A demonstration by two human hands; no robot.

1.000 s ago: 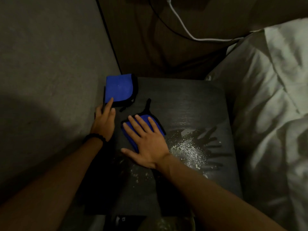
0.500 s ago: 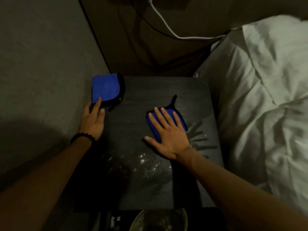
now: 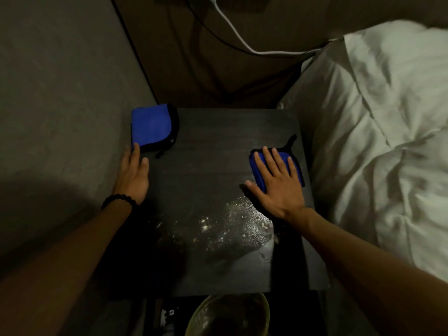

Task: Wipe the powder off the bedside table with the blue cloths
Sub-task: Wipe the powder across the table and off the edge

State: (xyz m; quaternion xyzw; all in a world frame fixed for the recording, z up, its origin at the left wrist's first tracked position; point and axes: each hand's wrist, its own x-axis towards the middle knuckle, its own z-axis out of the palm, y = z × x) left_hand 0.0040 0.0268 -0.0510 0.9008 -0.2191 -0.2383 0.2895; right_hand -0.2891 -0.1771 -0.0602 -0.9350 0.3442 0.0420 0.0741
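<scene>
The dark bedside table (image 3: 208, 146) carries white powder (image 3: 244, 221) scattered over its near middle. My right hand (image 3: 276, 183) lies flat, fingers spread, pressing a folded blue cloth with black trim (image 3: 257, 166) near the table's right edge, just beyond the powder. A second folded blue cloth (image 3: 151, 126) sits at the far left corner. My left hand (image 3: 133, 175), with a black bead bracelet at the wrist, rests flat on the left edge, its fingertips touching that cloth's near edge.
A bed with white bedding (image 3: 378, 132) presses against the table's right side. A grey wall (image 3: 60, 93) stands at the left. White and black cables (image 3: 232, 32) hang behind the table. A round glass bowl (image 3: 228, 316) sits below the table's front edge.
My right hand has slid its cloth from the table's left middle across to the right edge. The left hand has stayed by the corner cloth. The camera has shifted.
</scene>
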